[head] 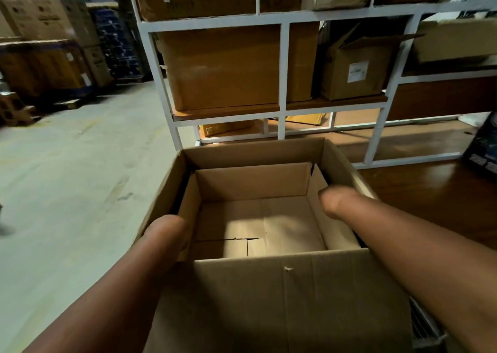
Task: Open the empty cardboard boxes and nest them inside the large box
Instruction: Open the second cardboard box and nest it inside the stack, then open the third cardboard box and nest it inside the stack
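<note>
Hands [166, 229] [336, 199] flank the inner box [252, 183] nested in the large box [295, 299]; their fingers are hidden, grip unclear

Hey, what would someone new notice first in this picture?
An open brown cardboard box nested inside a larger brown cardboard box fills the centre, with the left hand and right hand at its sides. Behind stands a white metal shelf rack loaded with boxes.

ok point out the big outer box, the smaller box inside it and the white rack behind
large box [252, 152]: head view, inner face of its far wall.
smaller box [258, 219]: head view, its bare floor, nested inside the large box.
white rack [281, 65]: head view, upright post between two shelved boxes.
</note>
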Motion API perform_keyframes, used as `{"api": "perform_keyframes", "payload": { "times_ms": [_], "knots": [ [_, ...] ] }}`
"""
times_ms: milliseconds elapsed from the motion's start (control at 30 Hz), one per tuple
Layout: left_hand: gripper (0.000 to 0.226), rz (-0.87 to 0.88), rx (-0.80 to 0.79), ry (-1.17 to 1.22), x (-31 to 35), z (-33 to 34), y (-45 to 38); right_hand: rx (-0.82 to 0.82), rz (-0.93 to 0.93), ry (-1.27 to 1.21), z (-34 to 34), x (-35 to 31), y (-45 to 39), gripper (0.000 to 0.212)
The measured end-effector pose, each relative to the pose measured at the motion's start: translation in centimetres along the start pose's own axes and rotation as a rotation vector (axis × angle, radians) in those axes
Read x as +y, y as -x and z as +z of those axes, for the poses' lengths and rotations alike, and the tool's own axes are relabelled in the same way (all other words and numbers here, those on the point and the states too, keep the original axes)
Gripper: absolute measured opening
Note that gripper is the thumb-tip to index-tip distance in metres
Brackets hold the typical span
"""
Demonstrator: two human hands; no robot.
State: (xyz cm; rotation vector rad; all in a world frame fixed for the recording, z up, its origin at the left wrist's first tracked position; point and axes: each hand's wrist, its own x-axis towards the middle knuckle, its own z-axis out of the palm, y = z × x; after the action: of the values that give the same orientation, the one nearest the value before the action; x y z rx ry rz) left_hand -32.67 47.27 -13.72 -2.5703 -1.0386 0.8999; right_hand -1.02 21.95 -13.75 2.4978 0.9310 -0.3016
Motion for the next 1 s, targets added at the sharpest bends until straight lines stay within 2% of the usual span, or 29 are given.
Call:
{"api": "perform_keyframes", "payload": {
  "times_ms": [67,167,267,400,533,633,733,800,1000],
  "knots": [
    [0.037,-0.063,-0.016,0.109,0.8,-0.8,0.8,0.015,-0.004,-0.022,-0.9,-0.4,1.3,0.035],
    [0.033,-0.074,0.129,0.294,3.3,-4.5,2.9,0.149,-0.021,-0.149,-3.2,-0.7,4.2,0.033],
    [0.028,0.043,0.393,0.45,8.6,-9.1,5.3,0.242,-0.065,-0.291,-5.1,0.1,7.7,0.055],
    [0.02,0.225,0.541,0.517,17.6,-13.6,9.9,0.337,-0.093,-0.409,-4.7,4.6,12.7,0.059],
    [0.024,0.38,0.669,0.52,27.5,-18.4,15.6,0.397,-0.003,-0.489,-1.6,14.5,17.3,0.06],
    [0.014,0.478,0.75,0.544,36.2,-22.9,20.8,0.43,0.057,-0.521,3.1,24.7,21.3,0.061],
    [0.014,0.6,0.778,0.565,45.5,-27.6,26.0,0.49,0.122,-0.571,8.3,35.7,25.6,0.06],
    [0.023,0.687,0.807,0.522,52.4,-30.5,29.7,0.505,0.192,-0.581,11.5,43.1,28.4,0.059],
    [0.029,0.824,0.814,0.581,67.4,-37.4,35.9,0.555,0.357,-0.666,16.6,58.8,32.6,0.055]
  ]
}}
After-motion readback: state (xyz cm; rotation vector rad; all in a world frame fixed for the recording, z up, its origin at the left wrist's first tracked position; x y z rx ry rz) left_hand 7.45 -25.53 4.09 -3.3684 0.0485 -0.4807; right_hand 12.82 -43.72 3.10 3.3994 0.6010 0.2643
